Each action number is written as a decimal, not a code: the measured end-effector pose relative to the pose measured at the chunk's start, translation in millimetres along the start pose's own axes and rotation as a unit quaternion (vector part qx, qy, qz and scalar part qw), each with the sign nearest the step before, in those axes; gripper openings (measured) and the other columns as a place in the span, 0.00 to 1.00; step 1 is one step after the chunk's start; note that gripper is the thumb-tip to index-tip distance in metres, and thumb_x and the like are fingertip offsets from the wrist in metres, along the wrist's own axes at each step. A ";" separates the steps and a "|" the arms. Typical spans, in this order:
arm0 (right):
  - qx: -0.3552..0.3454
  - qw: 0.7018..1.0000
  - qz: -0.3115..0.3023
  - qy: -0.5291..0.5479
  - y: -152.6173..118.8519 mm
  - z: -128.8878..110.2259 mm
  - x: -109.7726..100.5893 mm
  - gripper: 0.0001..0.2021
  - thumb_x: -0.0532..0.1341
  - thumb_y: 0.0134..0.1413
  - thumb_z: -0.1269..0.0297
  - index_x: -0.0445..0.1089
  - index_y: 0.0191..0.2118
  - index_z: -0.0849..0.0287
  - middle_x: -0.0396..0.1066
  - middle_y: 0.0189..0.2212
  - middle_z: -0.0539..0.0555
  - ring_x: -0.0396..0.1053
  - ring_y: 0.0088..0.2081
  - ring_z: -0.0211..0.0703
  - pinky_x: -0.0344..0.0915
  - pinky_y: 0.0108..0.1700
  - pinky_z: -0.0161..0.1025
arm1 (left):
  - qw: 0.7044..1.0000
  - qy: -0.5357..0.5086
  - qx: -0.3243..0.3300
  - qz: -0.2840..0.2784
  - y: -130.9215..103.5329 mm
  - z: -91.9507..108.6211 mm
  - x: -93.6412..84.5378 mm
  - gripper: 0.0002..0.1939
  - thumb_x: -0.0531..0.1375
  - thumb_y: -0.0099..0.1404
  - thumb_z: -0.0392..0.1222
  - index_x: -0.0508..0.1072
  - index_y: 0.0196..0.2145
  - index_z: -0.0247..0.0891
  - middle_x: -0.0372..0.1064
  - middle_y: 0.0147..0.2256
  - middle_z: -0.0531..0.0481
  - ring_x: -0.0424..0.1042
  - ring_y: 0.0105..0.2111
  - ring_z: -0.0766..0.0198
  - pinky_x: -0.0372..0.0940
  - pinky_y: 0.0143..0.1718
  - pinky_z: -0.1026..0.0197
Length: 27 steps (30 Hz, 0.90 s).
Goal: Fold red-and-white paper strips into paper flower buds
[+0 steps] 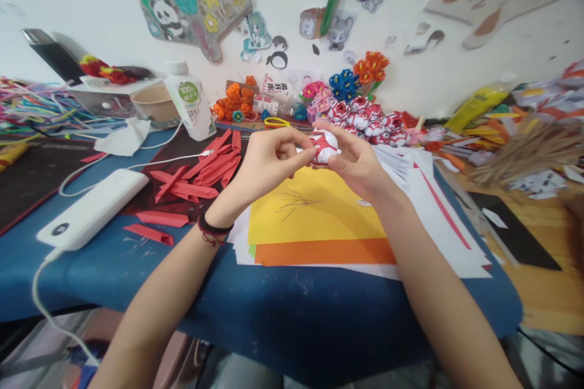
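Between both hands, above the table, is a small red-and-white folded paper flower [325, 147]. My right hand [353, 161] is closed around its right side, thumb at the front. My left hand [280, 155] pinches at its left edge with thumb and forefinger. Under the hands lie yellow paper [319, 213] and orange paper [323, 252], with several thin wire-like sticks [296, 199] on top. To the left of my left hand is a pile of folded red paper strips [212, 164]. Behind my right hand sit several similar red-and-white paper flowers [365, 118].
A white power bank [93, 209] with cables lies at the left, near a white bottle [189, 100] and a paper bowl [155, 106]. White paper sheets [438, 219] spread at the right. Beyond them are a black board [515, 231] and brown paper strips [511, 149].
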State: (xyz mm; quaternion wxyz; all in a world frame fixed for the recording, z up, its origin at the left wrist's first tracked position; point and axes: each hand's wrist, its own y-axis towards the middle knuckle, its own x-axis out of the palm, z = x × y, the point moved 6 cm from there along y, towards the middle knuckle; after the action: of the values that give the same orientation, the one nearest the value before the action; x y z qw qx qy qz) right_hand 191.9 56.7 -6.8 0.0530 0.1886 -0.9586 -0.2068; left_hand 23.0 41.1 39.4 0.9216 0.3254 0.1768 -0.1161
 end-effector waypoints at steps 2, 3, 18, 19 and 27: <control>-0.002 1.000 -0.002 -0.001 0.2 0.0 0.4 0.30 0.74 0.52 0.51 0.73 0.60 0.46 0.73 0.60 0.52 0.76 0.54 0.50 0.77 0.54 0.46 | 1.000 0.002 0.012 -0.008 0.2 1.7 -0.6 0.08 0.68 0.65 0.44 0.78 0.32 0.37 0.67 0.16 0.57 0.64 0.15 0.71 0.53 0.18 0.67; -0.001 1.000 0.000 -0.003 0.4 0.3 0.2 0.30 0.74 0.51 0.51 0.73 0.60 0.46 0.73 0.60 0.52 0.76 0.54 0.50 0.77 0.54 0.46 | 1.000 0.010 0.021 -0.004 0.1 2.7 -1.3 0.08 0.67 0.65 0.44 0.78 0.32 0.37 0.66 0.16 0.57 0.63 0.15 0.72 0.53 0.18 0.67; -0.057 0.991 0.082 -0.092 -1.2 -5.7 6.5 0.33 0.77 0.44 0.47 0.74 0.58 0.45 0.69 0.63 0.52 0.74 0.57 0.58 0.77 0.55 0.52 | 0.879 0.362 0.274 0.148 -18.1 14.1 7.4 0.09 0.59 0.67 0.37 0.73 0.28 0.40 0.60 0.16 0.58 0.58 0.17 0.69 0.48 0.27 0.60; -0.053 0.991 0.082 -0.094 -1.2 -5.5 6.7 0.33 0.77 0.44 0.47 0.74 0.58 0.45 0.69 0.64 0.52 0.74 0.57 0.59 0.77 0.55 0.52 | 0.878 0.361 0.279 0.145 -18.6 14.4 8.0 0.10 0.59 0.68 0.36 0.72 0.28 0.40 0.59 0.16 0.58 0.57 0.17 0.69 0.47 0.27 0.59; -0.059 0.990 0.080 -0.098 -1.0 -10.0 5.9 0.32 0.76 0.47 0.46 0.74 0.58 0.46 0.70 0.63 0.52 0.71 0.61 0.59 0.77 0.55 0.50 | 0.920 0.285 0.219 0.153 -15.9 18.5 3.4 0.05 0.61 0.66 0.37 0.74 0.30 0.40 0.62 0.16 0.59 0.59 0.17 0.71 0.50 0.25 0.62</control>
State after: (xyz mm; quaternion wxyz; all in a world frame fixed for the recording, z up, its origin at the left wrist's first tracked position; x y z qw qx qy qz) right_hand 188.6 49.8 2.1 -0.0133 0.0865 -0.9573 -0.2756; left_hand 25.5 16.8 42.6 0.7442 0.5617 0.3505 0.0883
